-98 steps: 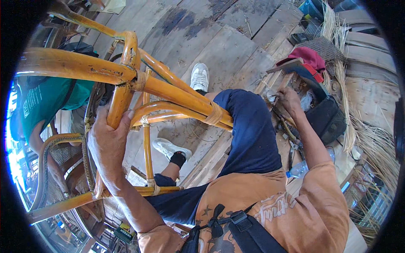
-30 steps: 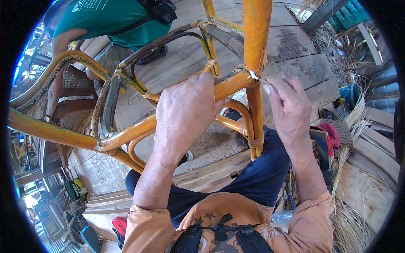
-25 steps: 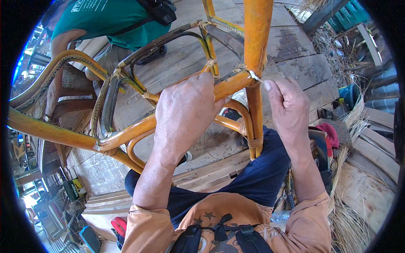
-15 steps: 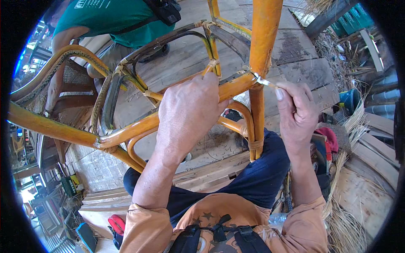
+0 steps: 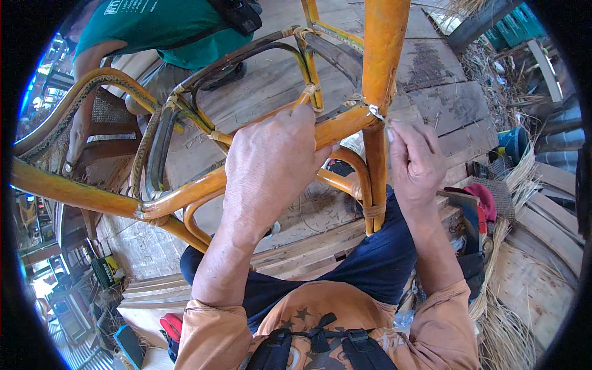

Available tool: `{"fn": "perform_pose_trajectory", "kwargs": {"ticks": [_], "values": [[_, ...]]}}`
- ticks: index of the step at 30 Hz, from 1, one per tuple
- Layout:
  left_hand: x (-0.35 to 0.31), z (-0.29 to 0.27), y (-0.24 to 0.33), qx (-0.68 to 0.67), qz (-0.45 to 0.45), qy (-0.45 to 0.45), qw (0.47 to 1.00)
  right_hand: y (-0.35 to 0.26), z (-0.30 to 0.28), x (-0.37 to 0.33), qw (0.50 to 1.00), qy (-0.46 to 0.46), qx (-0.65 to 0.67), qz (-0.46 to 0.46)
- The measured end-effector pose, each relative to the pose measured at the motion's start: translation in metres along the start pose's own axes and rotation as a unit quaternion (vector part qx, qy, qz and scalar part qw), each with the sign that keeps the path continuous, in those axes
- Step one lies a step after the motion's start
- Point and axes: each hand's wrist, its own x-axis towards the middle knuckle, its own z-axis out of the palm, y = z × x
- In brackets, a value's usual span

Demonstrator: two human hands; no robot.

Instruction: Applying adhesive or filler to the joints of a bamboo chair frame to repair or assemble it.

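An orange-brown rattan chair frame (image 5: 185, 192) lies tilted across my lap, its thick post (image 5: 383, 55) rising at the right. My left hand (image 5: 265, 169) is wrapped over the crosswise rail, a little left of that post. My right hand (image 5: 418, 161) is closed in a pinch just right of the joint between rail and post. It holds a thin stick, mostly hidden by the fingers, its end at the joint. A white, paste-like smear (image 5: 375, 112) shows on the joint there. Wrapped bindings (image 5: 374, 211) hold other joints of the frame.
At the upper left a person in a green shirt (image 5: 160, 28) bends over a brown chair with woven mesh (image 5: 111, 114). Dry fibre strands (image 5: 502, 320) and wooden boards (image 5: 549, 231) lie at the right. A dark blue-green bucket (image 5: 513, 143) stands beyond my right hand.
My right hand has moved left and slightly down, bringing the white-tipped stick against the joint. My left hand keeps its grip, and the frame has shifted only slightly.
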Motion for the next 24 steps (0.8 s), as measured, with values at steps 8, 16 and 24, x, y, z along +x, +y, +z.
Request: {"fn": "perform_pose_trajectory", "kwargs": {"ticks": [8, 16, 24], "values": [[-0.001, -0.005, 0.002, 0.003, 0.002, -0.010, 1.000, -0.014, -0.024, 0.003, 0.998, -0.057, -0.009, -0.012], [0.000, -0.001, 0.000, -0.011, -0.013, -0.014, 1.000, -0.009, -0.005, 0.006, 1.000, -0.007, 0.011, -0.017], [-0.001, -0.004, 0.000, -0.006, -0.024, -0.018, 1.000, -0.012, -0.013, 0.006, 0.998, -0.067, -0.004, 0.021]]}}
